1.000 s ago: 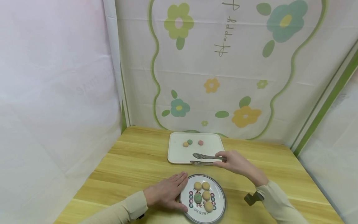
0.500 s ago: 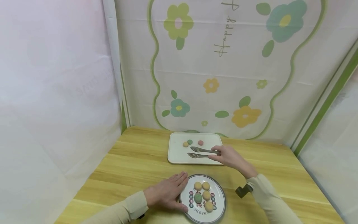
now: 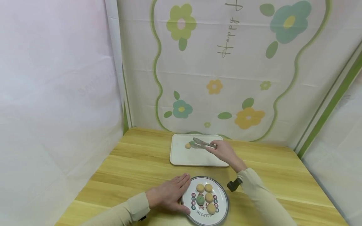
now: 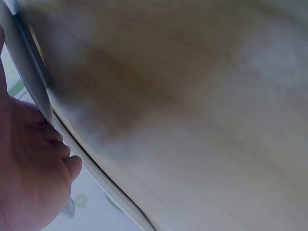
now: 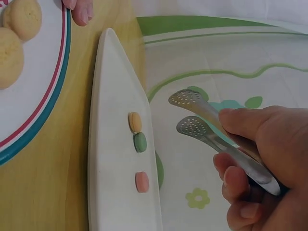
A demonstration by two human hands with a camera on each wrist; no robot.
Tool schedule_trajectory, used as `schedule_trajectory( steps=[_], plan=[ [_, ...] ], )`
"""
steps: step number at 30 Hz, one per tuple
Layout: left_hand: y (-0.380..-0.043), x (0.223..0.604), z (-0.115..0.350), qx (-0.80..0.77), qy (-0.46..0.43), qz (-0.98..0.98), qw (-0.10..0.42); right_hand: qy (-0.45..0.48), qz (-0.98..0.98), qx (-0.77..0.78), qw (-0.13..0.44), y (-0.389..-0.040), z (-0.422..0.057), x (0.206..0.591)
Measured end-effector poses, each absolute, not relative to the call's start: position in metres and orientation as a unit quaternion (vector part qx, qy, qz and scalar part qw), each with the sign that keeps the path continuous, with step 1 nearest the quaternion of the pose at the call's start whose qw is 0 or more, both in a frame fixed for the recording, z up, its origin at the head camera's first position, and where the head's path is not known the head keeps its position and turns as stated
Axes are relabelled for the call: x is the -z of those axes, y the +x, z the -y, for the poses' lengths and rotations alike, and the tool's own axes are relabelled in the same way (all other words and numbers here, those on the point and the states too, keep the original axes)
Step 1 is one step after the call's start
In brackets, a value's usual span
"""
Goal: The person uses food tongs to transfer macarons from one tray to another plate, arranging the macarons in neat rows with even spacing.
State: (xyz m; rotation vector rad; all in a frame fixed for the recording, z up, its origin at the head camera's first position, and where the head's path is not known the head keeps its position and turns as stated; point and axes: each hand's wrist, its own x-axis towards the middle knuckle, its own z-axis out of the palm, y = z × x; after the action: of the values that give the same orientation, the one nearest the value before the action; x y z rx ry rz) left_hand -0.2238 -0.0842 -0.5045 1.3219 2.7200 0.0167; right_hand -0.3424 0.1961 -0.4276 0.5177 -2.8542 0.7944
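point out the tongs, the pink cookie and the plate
tongs [image 5: 226, 146]: right wrist view, on the lower arm
pink cookie [image 5: 142, 182]: right wrist view, middle of its side
plate [image 3: 222, 204]: head view, bare white part near its rim

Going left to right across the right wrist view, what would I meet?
White round plate with a teal-and-red rim, white rectangular tray, perforated silver metal tongs, right hand.

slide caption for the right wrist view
A right hand grips perforated grey metal tongs above a white rectangular tray with a round yellow biscuit, green biscuit and pink biscuit.
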Motion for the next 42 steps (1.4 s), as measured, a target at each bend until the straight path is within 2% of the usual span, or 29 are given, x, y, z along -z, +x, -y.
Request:
schedule_trajectory(
  steps=[19,42],
  plan=[
    [-0.225,0.506,0.083,-0.004,0.438,-0.897,0.058,0.098,0.961,-0.245,0.085,-0.371,-0.175,0.454],
    [-0.224,0.506,0.085,-0.008,0.433,-0.9,0.05,0.052,0.964,-0.258,0.029,-0.392,-0.152,0.473]
  ],
)
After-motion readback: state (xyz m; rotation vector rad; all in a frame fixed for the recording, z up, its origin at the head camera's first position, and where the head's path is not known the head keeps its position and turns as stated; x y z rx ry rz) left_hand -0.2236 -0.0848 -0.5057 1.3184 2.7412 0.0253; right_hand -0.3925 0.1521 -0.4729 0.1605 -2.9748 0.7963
